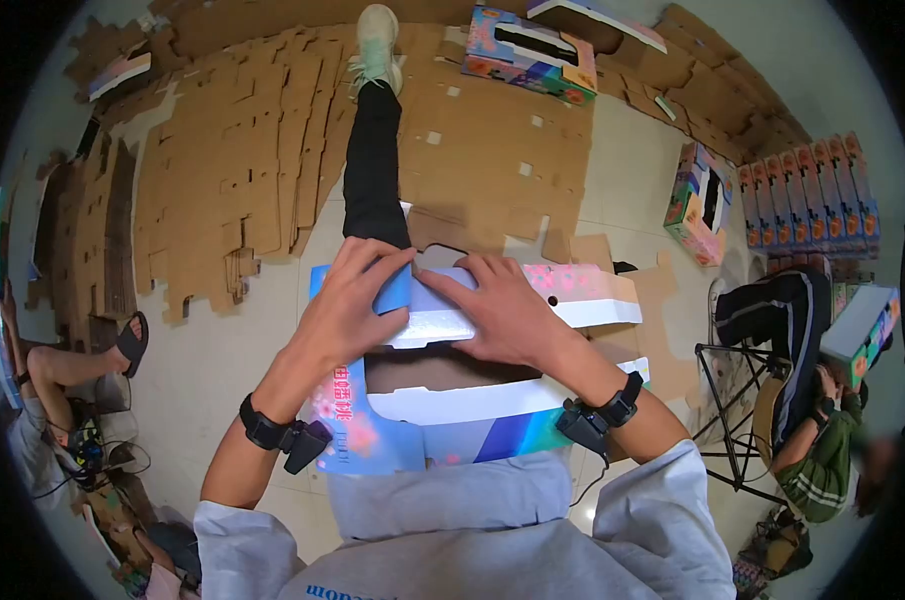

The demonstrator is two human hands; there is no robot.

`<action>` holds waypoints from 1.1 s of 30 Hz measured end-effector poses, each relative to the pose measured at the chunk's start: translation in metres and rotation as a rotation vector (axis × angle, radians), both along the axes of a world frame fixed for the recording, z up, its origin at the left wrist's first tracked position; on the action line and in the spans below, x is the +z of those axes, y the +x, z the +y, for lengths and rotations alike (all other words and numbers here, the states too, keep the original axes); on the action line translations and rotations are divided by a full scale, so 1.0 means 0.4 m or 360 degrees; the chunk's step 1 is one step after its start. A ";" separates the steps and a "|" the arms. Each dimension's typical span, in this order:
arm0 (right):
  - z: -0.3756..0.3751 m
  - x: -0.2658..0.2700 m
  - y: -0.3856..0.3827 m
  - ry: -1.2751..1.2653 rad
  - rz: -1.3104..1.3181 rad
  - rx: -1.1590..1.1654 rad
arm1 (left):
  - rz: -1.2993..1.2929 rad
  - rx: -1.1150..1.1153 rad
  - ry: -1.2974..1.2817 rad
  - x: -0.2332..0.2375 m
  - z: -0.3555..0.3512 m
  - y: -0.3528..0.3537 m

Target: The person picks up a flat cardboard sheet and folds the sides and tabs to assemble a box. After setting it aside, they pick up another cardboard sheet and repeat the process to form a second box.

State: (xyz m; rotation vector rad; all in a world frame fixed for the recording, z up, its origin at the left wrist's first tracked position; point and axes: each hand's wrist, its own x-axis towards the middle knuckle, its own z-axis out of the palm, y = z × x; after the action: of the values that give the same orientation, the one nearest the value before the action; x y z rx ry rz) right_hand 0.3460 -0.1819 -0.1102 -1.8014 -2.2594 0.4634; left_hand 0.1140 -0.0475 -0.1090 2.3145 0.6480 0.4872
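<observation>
A printed cardboard box [472, 440] in blue, pink, purple and green lies across my lap, with a wide opening [452, 368] facing up and white inner edges. My left hand [357, 300] grips the far side panel near its left part, fingers over the edge and thumb pointing inward. Close beside it, my right hand [502, 310] pinches the same light-blue folded panel [427, 315]. A grey-brown flap [444, 258] stands up between my fingertips. At the right end, white-edged flaps [607, 312] stick out unfolded.
Flat brown cardboard sheets [242, 150] cover the floor ahead. Printed boxes stand at the top [529, 55] and right [697, 205], beside a row of upright boxes [807, 190]. A seated person [812, 450] at right holds a box; another person's leg [77, 365] shows at left.
</observation>
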 end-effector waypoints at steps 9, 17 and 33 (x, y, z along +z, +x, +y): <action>-0.009 -0.025 0.013 0.0082 0.0174 -0.0189 | 0.0074 -0.0089 -0.0088 -0.003 -0.006 0.012; 0.005 0.017 0.023 0.0130 0.0240 -0.0213 | 0.0454 -0.0225 0.0133 0.014 -0.024 0.006; -0.209 0.060 0.176 -0.0307 0.0611 -0.1634 | 0.0437 -0.0178 0.0228 -0.004 -0.038 0.008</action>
State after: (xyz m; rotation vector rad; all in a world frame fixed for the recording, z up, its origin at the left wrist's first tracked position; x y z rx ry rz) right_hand 0.4164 -0.2654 -0.0861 -2.3799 -0.8696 0.7159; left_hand 0.1170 -0.0626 -0.1105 2.5636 0.6238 0.1689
